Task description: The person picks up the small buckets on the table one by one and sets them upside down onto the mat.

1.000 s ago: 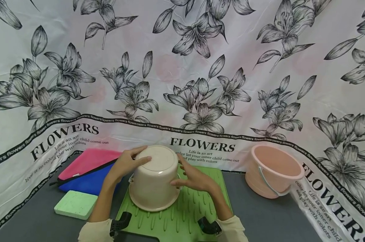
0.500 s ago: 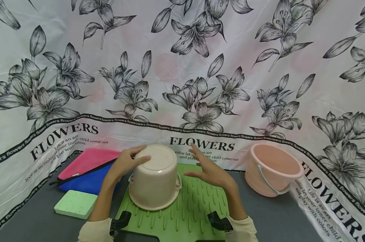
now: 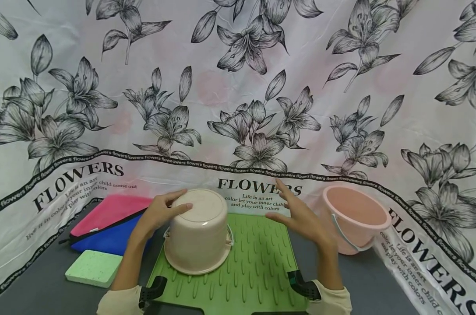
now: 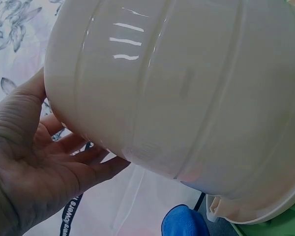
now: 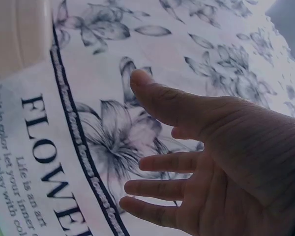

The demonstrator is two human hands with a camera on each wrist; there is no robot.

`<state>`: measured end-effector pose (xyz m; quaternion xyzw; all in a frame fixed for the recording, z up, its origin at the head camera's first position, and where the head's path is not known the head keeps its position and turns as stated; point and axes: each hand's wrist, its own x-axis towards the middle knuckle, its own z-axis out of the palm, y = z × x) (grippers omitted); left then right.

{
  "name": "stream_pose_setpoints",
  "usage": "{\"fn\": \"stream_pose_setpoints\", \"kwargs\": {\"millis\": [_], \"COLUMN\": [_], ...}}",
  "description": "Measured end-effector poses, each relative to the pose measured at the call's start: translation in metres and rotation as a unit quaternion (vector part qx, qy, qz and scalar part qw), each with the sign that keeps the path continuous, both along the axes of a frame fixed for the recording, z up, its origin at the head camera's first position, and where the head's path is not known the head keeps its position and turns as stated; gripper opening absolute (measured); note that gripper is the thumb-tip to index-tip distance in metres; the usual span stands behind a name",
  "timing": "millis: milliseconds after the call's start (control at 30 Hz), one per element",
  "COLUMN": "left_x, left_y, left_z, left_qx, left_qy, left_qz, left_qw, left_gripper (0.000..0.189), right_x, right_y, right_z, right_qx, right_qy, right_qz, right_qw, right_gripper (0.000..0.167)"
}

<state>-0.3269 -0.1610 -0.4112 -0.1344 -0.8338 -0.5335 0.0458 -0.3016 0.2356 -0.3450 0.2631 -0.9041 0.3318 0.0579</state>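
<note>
The left hand's (image 3: 156,216) fingers curve round the base edge of a glossy cream plastic bucket (image 3: 198,243); the right hand's (image 3: 301,218), spread, touch nothing to its right. Inverted on a green ribbed mat (image 3: 257,267), it looks already placed, with letting go left. Farther right stands an upright pink plastic bucket (image 3: 356,238), partly behind the right arm (image 3: 327,262).
</note>
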Motion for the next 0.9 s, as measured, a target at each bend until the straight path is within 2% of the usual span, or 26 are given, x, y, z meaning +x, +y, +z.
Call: {"fn": "stream_pose_setpoints", "kwargs": {"millis": [300,433,633,767,900], "left_x": [0.001,0.001,0.003,0.001,0.0], "left_y": [0.0,-0.003,-0.006,-0.005,-0.002], "left_z": [-0.002,0.0,0.003,0.004,0.002], "left_qx": [0.001,0.001,-0.002,-0.002,-0.003], "left_qy": [-0.003,0.001,-0.002,0.0,-0.004], "left_qz": [0.0,0.001,0.004,0.003,0.002], "left_qw": [1.0,1.0,1.0,1.0,1.0], "left_gripper": [0.072,0.072,0.073,0.073,0.073], "right_x": [0.014,0.017,0.016,0.013,0.012], "right_y": [0.037,0.051,0.077,0.095,0.106], "right_z": [0.011,0.013,0.007,0.002,-0.004], "right_qx": [0.02,0.056,0.094,0.104,0.104], "right_qy": [0.04,0.049,0.051,0.057,0.064], "right_qz": [-0.087,-0.133,-0.186,-0.202,-0.203], "right_qw": [0.9952,0.9883,0.9767,0.9721,0.9714], "right_gripper": [0.096,0.092,0.084,0.084,0.084]}}
